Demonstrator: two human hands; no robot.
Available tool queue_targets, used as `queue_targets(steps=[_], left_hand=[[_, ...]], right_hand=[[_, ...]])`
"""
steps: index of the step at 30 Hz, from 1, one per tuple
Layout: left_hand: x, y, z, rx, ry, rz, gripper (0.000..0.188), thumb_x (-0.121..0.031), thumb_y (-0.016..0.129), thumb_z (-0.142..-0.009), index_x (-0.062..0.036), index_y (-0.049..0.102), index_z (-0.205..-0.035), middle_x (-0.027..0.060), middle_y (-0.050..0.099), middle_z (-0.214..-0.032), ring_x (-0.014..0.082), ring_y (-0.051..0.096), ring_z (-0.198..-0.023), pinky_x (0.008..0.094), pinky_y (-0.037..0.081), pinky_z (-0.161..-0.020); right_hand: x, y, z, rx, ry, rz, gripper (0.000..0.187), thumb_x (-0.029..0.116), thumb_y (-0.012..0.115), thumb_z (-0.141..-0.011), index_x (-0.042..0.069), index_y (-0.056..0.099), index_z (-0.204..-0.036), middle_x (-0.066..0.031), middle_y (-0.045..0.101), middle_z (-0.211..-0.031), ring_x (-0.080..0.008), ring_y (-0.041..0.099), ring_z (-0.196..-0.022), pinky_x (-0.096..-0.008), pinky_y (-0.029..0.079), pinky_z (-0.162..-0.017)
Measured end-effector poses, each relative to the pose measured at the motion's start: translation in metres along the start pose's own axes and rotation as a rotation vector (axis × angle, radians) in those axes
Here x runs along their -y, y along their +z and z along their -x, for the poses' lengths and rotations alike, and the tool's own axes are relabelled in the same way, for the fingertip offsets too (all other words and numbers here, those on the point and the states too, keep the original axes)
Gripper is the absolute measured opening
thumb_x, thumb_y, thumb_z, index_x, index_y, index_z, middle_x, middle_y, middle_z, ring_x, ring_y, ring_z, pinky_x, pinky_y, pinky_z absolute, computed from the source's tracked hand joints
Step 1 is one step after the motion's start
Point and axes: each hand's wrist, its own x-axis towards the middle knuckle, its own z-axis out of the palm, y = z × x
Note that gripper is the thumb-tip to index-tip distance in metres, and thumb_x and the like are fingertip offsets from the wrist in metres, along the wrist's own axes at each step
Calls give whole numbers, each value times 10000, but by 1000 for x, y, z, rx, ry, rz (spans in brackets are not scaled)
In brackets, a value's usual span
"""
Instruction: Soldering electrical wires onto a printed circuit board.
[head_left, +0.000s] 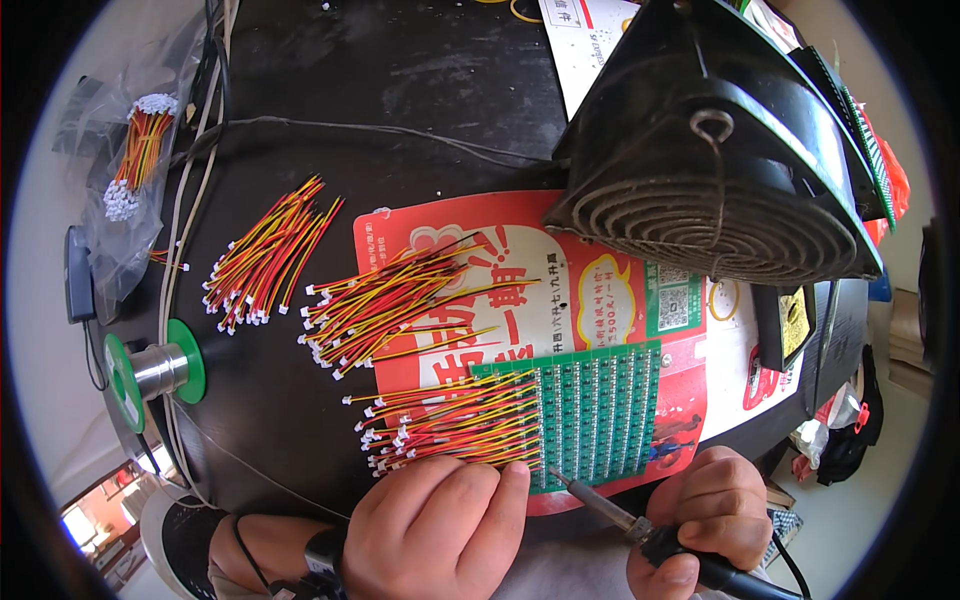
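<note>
My right hand (712,520) is closed round a soldering iron (660,540), its tip resting at the lower left part of a green circuit board (600,420). Beside that tip, my left hand (440,525) is closed at the board's lower left edge, knuckles up; what its fingers pinch is hidden. Rows of red, yellow and black wires (460,420) with white connectors reach from the board's left side, just above this hand. From a green spool of solder wire (160,372), a thin strand runs toward my left hand.
Two loose wire bundles lie left of the board, one (400,305) on a red printed sheet (400,225), another (270,255) on the dark table (400,60). A black fan (710,150) stands at the back right, near a yellow sponge (795,325). A plastic bag (90,130) holds more wires.
</note>
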Motion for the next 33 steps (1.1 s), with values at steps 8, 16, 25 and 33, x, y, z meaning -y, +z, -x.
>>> queue_targets(steps=[8, 16, 25, 33], left_hand=[[2, -3, -1, -39, 76, 45, 86, 62, 689, -812, 89, 679, -893, 144, 605, -795, 279, 621, -682, 353, 544, -606], [-1, -1, 0, -18, 21, 10, 50, 61, 693, -801, 76, 686, -848, 135, 596, -784, 278, 616, -705, 337, 540, -622], [-2, 2, 3, -26, 32, -10, 77, 47, 680, -818, 100, 681, -874, 144, 592, -779, 278, 616, -705, 346, 545, -625], [2, 3, 2, -29, 159, 18, 99, 57, 673, -813, 111, 677, -897, 150, 588, -790, 287, 611, -707, 349, 546, -623]], right_hand=[[1, -4, -3, 44, 13, 35, 192, 93, 646, -812, -23, 497, -776, -90, 488, -603, -203, 506, -486, -318, 428, -432], [3, -12, -8, 194, 52, 40, 178, 82, 660, -807, -36, 528, -824, -95, 514, -636, -211, 518, -518, -326, 470, -490], [3, -13, -9, 231, 67, 38, 175, 82, 655, -820, -38, 530, -842, -94, 524, -659, -207, 518, -530, -329, 481, -517], [3, -14, -8, 237, 63, 33, 182, 74, 650, -817, -41, 522, -879, -90, 519, -656, -203, 516, -535, -328, 474, -509]])
